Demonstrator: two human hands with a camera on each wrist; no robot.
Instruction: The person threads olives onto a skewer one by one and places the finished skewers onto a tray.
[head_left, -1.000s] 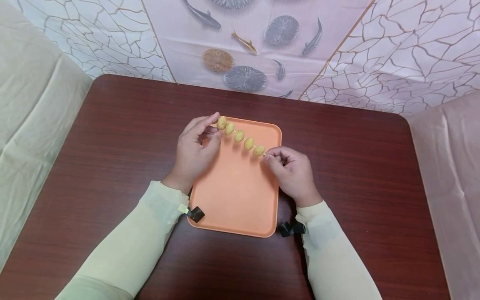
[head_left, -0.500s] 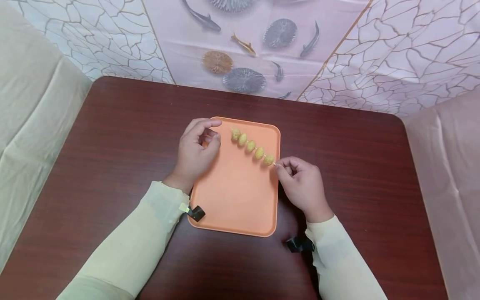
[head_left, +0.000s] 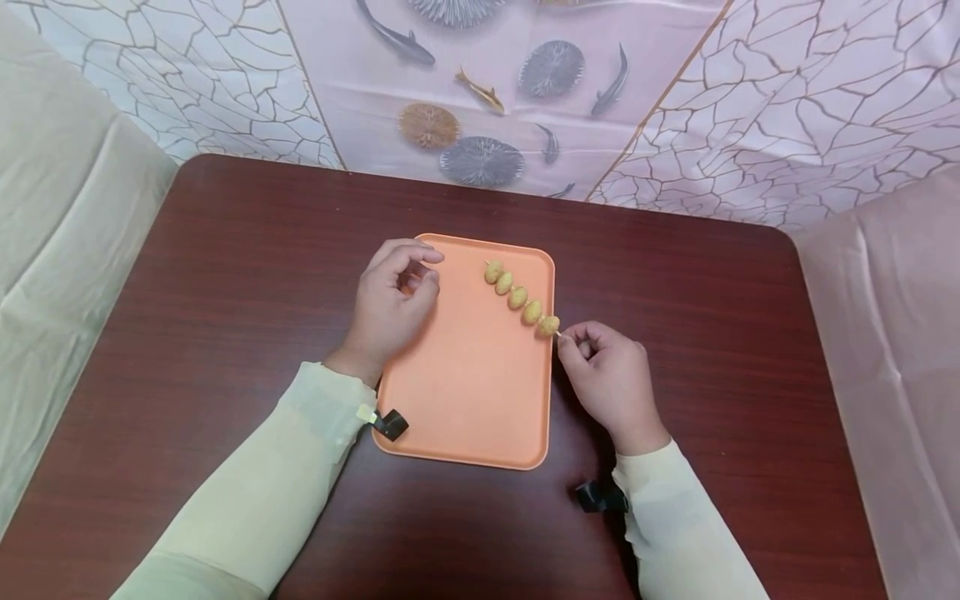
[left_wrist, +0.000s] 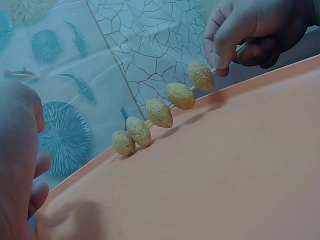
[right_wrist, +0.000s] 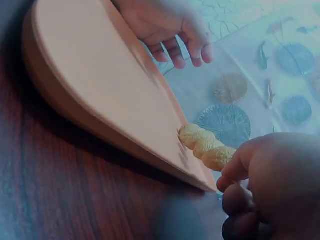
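My right hand (head_left: 611,379) pinches the bare lower end of a thin skewer between thumb and fingers, just past the tray's right rim. Threaded along it are several wrinkled, yellow, egg-shaped pieces (head_left: 518,297), spaced slightly apart. The skewer slants up and left over the orange tray (head_left: 465,400); in the left wrist view its far piece (left_wrist: 123,143) is close to the tray surface. Over the tray's upper left edge, my left hand (head_left: 390,300) stays loosely curled with nothing in it, apart from the skewer. In the right wrist view the nearer pieces are hidden behind my right fingers.
The tray lies on a dark red-brown wooden table (head_left: 247,283). A patterned cloth (head_left: 525,100) with fish and round motifs hangs behind the table's far edge. Plain pale cloth covers the left and right sides. Black straps (head_left: 600,497) sit at the sleeve cuffs.
The left hand has let go of the skewer's far end. My right hand has moved right and toward me, carrying the skewer away from the left fingers and lower over the tray.
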